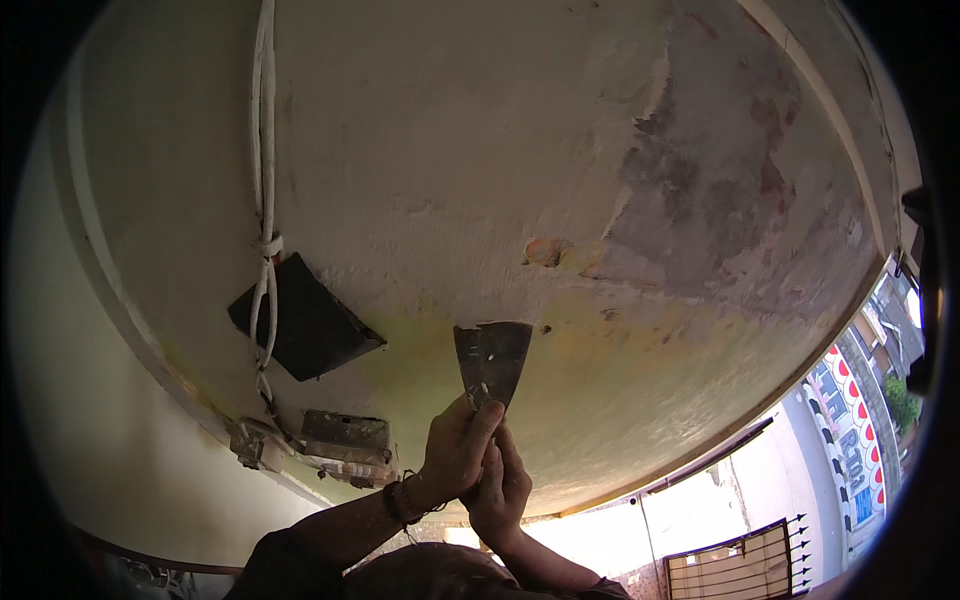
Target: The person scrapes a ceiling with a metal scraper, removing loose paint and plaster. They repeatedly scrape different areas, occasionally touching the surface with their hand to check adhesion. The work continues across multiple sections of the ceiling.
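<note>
Both my hands grip one putty knife (pixel 495 360) by its lower end, its wide dark metal blade pointing up the picture. My left hand (pixel 456 450) wears dark bracelets at the wrist, and its thumb lies at the base of the blade. Just right of it and a little lower, my right hand (pixel 504 480) is wrapped about the handle, which the fingers mostly hide. The blade's edge lies over a painted wall surface (pixel 450 247), where rough whitish paint borders a yellow-green band. Whether the edge touches the surface is hard to tell.
White cables (pixel 264 150) run down at the left, over a dark square plate (pixel 300 322). Below are a dusty electrical box (pixel 347 437) and a smaller fitting (pixel 251 444). A grey patch (pixel 705 180) of bared plaster spreads at the upper right. A metal grille (pixel 727 566) stands outside, lower right.
</note>
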The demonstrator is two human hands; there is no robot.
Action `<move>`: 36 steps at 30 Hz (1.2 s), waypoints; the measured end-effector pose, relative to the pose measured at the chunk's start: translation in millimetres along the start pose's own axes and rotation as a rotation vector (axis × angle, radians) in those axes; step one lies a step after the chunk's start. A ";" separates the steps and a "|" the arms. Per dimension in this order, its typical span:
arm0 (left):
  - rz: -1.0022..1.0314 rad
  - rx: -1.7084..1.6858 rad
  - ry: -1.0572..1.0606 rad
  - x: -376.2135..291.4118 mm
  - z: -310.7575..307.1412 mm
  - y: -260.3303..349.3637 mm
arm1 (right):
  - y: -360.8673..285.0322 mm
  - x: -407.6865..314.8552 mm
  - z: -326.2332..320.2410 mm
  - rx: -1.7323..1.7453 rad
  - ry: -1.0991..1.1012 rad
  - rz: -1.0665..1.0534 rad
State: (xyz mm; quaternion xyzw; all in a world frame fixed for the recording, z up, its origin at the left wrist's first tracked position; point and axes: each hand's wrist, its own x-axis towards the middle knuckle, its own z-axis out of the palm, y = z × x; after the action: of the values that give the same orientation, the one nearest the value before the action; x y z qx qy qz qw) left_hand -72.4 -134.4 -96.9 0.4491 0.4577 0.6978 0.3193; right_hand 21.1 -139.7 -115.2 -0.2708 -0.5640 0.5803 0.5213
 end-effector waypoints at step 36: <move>0.081 -0.042 -0.004 15.6 -10.9 34.5 | -27.4 15.0 22.7 -0.060 -0.068 -0.042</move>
State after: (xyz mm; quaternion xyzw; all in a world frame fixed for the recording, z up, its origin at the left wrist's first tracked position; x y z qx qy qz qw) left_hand -89.7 -137.9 -61.7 0.4619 0.4237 0.7188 0.3008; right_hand 4.2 -139.4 -80.4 -0.2543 -0.6042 0.5610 0.5055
